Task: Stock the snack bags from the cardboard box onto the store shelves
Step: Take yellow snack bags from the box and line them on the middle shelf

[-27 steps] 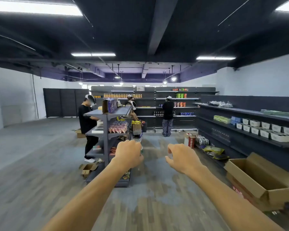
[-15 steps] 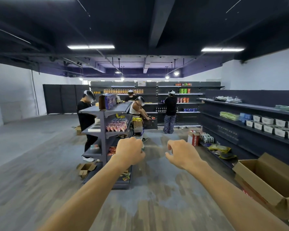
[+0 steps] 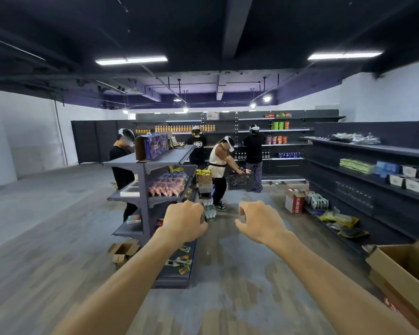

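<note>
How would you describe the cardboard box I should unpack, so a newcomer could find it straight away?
Follow the long wall shelves on the right toward the camera. The box sits on the floor at their near end, at the picture's lower right. It is the largest carton, flaps open, unlike the small red-and-white box farther back.

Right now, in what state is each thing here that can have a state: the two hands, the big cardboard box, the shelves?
Left hand: fingers curled into a fist, holds nothing.
Right hand: fingers loosely curled, holds nothing.
Cardboard box: open, flaps up, inside not visible.
Right wall shelves: partly stocked.
Middle shelf unit: partly stocked, snack bags on a middle tier.
Small carton: open, on the floor.
Black basket: held by a person.
</note>
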Motion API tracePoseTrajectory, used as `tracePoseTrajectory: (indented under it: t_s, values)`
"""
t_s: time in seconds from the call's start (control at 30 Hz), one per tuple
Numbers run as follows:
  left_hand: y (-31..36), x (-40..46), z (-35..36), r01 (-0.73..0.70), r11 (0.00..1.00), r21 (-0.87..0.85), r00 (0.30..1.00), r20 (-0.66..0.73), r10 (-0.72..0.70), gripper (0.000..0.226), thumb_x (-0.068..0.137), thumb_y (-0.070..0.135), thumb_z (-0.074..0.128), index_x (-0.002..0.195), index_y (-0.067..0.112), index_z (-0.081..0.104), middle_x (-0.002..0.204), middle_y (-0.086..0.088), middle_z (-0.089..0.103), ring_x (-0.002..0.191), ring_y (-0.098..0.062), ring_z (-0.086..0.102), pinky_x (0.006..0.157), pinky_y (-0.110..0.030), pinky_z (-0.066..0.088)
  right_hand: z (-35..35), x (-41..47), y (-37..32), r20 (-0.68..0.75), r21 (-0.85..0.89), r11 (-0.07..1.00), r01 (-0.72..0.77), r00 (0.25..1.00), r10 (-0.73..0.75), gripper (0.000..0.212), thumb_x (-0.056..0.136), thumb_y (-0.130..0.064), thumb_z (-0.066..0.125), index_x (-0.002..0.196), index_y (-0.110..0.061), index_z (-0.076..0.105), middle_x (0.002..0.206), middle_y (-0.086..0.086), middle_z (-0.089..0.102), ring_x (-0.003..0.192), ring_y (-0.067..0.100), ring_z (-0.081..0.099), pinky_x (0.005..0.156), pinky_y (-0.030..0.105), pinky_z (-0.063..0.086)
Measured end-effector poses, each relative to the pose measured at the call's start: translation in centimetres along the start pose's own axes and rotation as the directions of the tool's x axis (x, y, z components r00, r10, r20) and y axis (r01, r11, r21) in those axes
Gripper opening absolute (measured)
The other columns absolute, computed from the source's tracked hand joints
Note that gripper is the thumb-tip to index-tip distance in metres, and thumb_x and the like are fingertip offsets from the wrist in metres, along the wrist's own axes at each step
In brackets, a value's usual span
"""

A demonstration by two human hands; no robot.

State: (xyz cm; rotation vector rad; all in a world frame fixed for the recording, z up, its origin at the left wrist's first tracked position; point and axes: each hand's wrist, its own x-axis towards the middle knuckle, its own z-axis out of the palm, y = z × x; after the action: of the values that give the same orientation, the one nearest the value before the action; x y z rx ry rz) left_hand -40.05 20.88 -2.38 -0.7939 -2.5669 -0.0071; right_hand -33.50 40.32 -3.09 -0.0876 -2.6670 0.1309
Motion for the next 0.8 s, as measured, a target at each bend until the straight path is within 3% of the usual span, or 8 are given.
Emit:
tracePoseTrajectory:
  t_s: [0.13,0.5,0.8]
  values:
    - [-1.7,5.7,4.0,0.002,1.000,0.008,1.000,-0.011,-0.002,0.022,0.086,0.039,0.053,0.078,0.018,0.050,0.084,-0.001,0.063,0.076,-0.024,0.060,0.065,-0.032,0.048,3.6,5.8,1.9,0.022,-0.009,1.000,-0.014,1.000,0.014,0.024,0.090,-0.041,0.056,0.102,-0.019,0.057,0.097,0.002,0.064,0.088,0.027,0.062,0.068,0.032,0.044]
    - [-11.1,24.4,14.6,-0.057,0.997,-0.047,0.996,-0.069,0.053,0.022,0.087,0.041,0.052,0.077,0.022,0.048,0.086,0.001,0.063,0.080,-0.024,0.062,0.064,-0.031,0.044,13.1,26.2,3.8,-0.020,-0.030,0.999,-0.033,0.999,0.032,0.027,0.087,-0.049,0.057,0.088,-0.022,0.051,0.091,0.001,0.064,0.087,0.024,0.060,0.065,0.031,0.044]
    - [-14.0,38.7,22.9,-0.132,0.990,-0.051,0.990,-0.052,0.129,0.019,0.085,0.038,0.051,0.077,0.021,0.047,0.090,0.000,0.066,0.081,-0.025,0.064,0.061,-0.029,0.038,21.1,39.2,9.0,0.022,-0.071,0.993,-0.094,0.995,0.096,0.031,0.086,-0.050,0.058,0.097,-0.021,0.057,0.097,0.002,0.065,0.089,0.026,0.063,0.070,0.033,0.047]
